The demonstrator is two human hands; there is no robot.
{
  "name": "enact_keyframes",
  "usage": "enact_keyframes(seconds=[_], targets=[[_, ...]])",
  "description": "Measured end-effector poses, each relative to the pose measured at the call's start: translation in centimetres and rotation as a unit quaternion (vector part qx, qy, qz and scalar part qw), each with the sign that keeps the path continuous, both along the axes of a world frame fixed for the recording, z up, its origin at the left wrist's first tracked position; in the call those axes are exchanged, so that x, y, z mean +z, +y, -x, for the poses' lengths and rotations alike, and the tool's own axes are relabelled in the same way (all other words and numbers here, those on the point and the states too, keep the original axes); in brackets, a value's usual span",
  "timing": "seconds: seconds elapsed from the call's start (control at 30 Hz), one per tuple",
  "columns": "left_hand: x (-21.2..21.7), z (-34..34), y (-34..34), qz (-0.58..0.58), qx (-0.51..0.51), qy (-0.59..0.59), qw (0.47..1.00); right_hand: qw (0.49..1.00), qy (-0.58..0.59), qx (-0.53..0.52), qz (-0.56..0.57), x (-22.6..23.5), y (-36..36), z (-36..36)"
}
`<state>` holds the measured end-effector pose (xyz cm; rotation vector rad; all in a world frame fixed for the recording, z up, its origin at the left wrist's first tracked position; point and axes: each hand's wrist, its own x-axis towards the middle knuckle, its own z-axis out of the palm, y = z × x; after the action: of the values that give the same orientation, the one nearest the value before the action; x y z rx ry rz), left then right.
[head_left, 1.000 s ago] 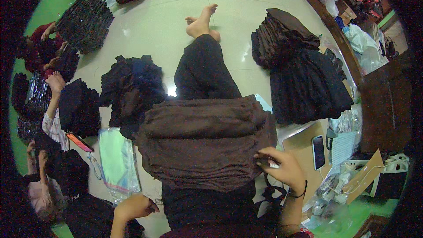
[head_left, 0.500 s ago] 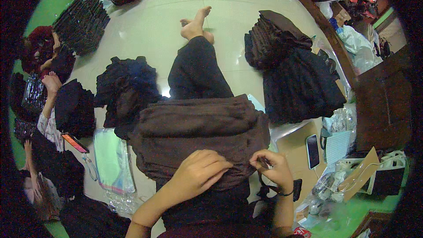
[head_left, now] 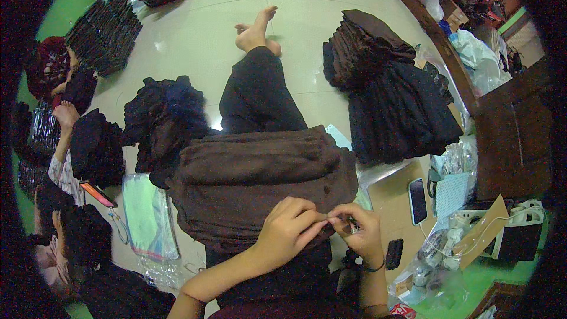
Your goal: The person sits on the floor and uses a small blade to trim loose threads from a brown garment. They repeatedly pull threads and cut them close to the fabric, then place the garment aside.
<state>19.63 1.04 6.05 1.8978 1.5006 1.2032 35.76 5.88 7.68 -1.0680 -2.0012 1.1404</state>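
Note:
Folded dark brown cloth [head_left: 254, 183] lies in a thick stack across my lap. Over its near right edge, the fingertips of my two hands meet in a pinch. My left hand [head_left: 286, 227] has its thumb and fingers closed; whatever lies between them is too small to make out. My right hand [head_left: 363, 233] is closed too, its thumb and forefinger pressed against the left fingertips. A small shiny metal piece [head_left: 354, 226] shows in the right hand's curled fingers, its kind unclear. A dark band circles my right wrist.
Dark garment piles [head_left: 401, 112] stand at the right, and another dark pile [head_left: 165, 115] at the left. A phone [head_left: 417, 201] lies on cardboard beside a light blue basket [head_left: 452, 195]. Flat plastic packs [head_left: 147, 215] lie left. Other people sit along the left edge.
My right hand has moved left and my left hand slightly right, so their fingertips, apart before, now meet. The view has shifted slightly.

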Motion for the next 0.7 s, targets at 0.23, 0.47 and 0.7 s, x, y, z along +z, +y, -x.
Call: enact_keyframes(seconds=[0.23,0.47,0.7], targets=[[0.4,-0.2,-2.5,0.011,0.051,-0.058,0.997,0.992,-0.125,-0.021,0.003,1.1,-0.5,-1.1],[0.5,0.0,-3.0,-0.025,0.068,-0.063,0.995,0.975,-0.205,0.05,-0.068,0.2,-0.6,-2.8],[0.4,0.1,-3.2,-0.051,0.044,-0.033,0.997,0.978,-0.179,0.056,-0.095,-0.6,-0.8,-1.9]])
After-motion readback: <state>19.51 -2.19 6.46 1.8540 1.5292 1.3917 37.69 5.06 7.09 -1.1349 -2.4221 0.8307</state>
